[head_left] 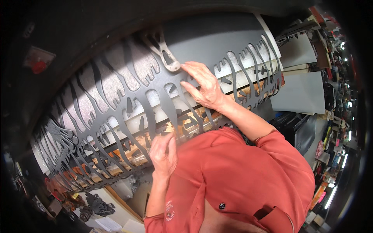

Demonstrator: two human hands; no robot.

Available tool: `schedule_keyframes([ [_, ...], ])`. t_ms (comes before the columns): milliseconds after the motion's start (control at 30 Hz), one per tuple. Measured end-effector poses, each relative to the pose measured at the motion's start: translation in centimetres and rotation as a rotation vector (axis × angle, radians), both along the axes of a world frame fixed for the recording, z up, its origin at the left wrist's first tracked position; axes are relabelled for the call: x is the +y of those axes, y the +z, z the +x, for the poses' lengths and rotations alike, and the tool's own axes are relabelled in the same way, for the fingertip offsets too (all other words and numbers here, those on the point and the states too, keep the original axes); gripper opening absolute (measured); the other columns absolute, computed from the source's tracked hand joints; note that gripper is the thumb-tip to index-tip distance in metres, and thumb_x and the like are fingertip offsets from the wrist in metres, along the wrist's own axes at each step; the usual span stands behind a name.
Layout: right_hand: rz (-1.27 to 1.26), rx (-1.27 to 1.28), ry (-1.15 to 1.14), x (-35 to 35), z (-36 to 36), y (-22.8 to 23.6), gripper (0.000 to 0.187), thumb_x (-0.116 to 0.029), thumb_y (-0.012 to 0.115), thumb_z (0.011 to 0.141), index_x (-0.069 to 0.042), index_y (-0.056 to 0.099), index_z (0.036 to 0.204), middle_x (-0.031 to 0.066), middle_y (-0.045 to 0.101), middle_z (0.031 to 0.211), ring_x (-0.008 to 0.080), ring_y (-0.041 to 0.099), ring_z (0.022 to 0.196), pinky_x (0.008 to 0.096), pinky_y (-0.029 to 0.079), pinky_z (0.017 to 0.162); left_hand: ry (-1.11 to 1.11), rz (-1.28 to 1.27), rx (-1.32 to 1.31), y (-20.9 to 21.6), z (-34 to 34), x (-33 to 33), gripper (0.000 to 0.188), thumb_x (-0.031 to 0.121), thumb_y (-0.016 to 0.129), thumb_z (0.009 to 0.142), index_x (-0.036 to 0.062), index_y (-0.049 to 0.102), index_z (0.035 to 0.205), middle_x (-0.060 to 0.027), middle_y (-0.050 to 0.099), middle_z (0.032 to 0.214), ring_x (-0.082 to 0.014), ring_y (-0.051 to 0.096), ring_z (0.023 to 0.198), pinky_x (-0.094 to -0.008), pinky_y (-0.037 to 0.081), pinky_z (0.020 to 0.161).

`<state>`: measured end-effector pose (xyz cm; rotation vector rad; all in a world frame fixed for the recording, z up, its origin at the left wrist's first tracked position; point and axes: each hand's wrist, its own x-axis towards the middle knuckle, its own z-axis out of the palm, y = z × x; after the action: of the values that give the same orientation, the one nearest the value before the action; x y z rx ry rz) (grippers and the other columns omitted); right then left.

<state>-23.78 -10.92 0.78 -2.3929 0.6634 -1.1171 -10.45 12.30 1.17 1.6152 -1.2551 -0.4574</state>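
A black sheet [217,35] lies over the bed of a machine, with many long toothed shapes cut out of it. On it rests a pale metal cutting die [171,66], long and narrow with openings through it. My right hand [206,86] is at the die's near end, fingers spread, the index fingertip at or just beside its rim. Whether it touches cannot be told. My left hand [163,155] hovers by the sheet's front edge, fingers loosely curled and the thumb apart. Nothing shows in it.
Loose black cut pieces [62,134] lie heaped at the sheet's left end. Small black offcuts [190,123] lie along the front ledge. A dark machine part overhangs the back, with a red button [39,67] at left. Pale boards [297,91] stand at right.
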Motion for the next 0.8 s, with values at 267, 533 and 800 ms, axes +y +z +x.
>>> schedule_keyframes([
  [267,-0.074,-0.040,-0.074,-0.3,0.4,-1.2,0.046,-0.006,0.081,0.085,0.002,0.069,0.128,0.0170,0.076,0.115,0.0342,0.071,0.109,0.0422,0.055,0.096,0.091,-0.107,-0.366,-3.7,-1.0,-0.1,0.012,-0.007,0.074,0.086,0.0027,0.067,0.089,-0.0124,0.064,0.073,-0.0336,0.061,0.064,-0.0439,0.049,0.061],
  [533,0.050,-0.225,-0.010,-1.8,-2.1,4.4,0.021,-0.010,0.077,0.095,0.000,0.073,0.113,0.0121,0.074,0.099,0.0204,0.072,0.091,0.0327,0.058,0.082,0.166,-0.052,-0.431,-3.3,-1.4,-0.1,0.012,0.001,0.072,0.093,0.0009,0.067,0.083,-0.0168,0.064,0.072,-0.0360,0.063,0.067,-0.0463,0.050,0.062],
  [800,-0.221,-0.056,-0.065,-3.2,-7.3,7.9,0.008,-0.002,0.069,0.091,0.001,0.071,0.099,0.0155,0.069,0.098,0.0333,0.070,0.084,0.0400,0.059,0.074,0.257,-0.049,-0.408,-3.0,-1.8,-0.2,0.017,0.009,0.072,0.097,0.0011,0.069,0.082,-0.0181,0.065,0.071,-0.0369,0.065,0.066,-0.0455,0.051,0.063],
])
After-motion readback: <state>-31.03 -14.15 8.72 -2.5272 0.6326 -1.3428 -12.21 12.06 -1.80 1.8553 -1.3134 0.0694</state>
